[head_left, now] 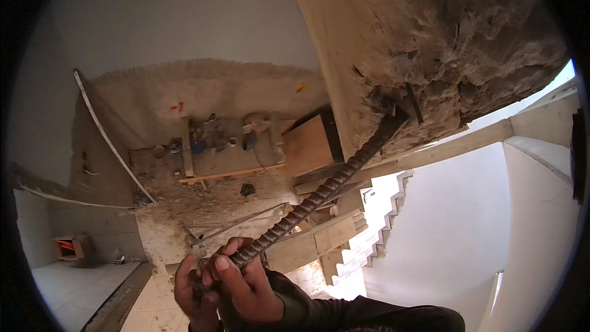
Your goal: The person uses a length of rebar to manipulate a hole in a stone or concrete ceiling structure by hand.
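Head view: clasps the lower part of a ribbed metal bar [313, 200] in the right hand [252, 289], and curls the left hand [192, 289] around its end, just beside. Slants the bar up rightward to rough, broken concrete [442, 61]. Shows, beyond, zigzag steps [362, 246] and dusty flooring [166, 230].

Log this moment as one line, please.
right hand: closed around ribbed rod, near end | left hand: at same end, grip unclear | far end: at rough broken surface | background: stairs
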`<state>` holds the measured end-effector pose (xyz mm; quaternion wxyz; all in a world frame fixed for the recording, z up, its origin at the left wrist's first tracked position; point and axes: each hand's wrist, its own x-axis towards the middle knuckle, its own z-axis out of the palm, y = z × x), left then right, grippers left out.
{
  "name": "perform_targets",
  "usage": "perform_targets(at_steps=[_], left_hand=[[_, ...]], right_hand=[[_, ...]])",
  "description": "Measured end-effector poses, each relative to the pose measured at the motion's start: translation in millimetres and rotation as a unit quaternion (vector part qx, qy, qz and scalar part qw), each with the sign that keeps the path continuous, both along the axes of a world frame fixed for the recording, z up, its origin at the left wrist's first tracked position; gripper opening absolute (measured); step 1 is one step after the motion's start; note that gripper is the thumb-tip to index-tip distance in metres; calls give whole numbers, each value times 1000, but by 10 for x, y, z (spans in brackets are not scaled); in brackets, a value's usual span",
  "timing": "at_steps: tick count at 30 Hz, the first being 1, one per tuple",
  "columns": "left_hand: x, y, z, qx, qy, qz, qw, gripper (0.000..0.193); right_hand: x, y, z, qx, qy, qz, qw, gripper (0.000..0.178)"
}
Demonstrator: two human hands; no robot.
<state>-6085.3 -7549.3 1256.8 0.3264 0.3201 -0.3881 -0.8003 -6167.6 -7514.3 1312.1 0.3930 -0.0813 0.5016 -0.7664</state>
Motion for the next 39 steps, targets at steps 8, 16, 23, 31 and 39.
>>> perform_targets(at_steps=[8, 16, 23, 31, 39], left_hand=[[-579, 235, -128, 78, 265, 234, 932, 57], [-498, 48, 162, 125, 444, 139, 876, 58], [-433, -104, 376, 215, 405, 188, 868, 58], [29, -233, 8, 56, 264, 239, 933, 41], [-64, -335, 264, 52, 279, 300, 911, 40]], right_hand=[[-60, 68, 49, -22, 22, 58, 998, 17], [-35, 106, 89, 9, 36, 104, 994, 17], [10, 4, 174, -5, 61, 106, 992, 18], [76, -226, 408, -142, -20, 109, 984, 18], [52, -351, 696, -74, -40, 115, 990, 12]])
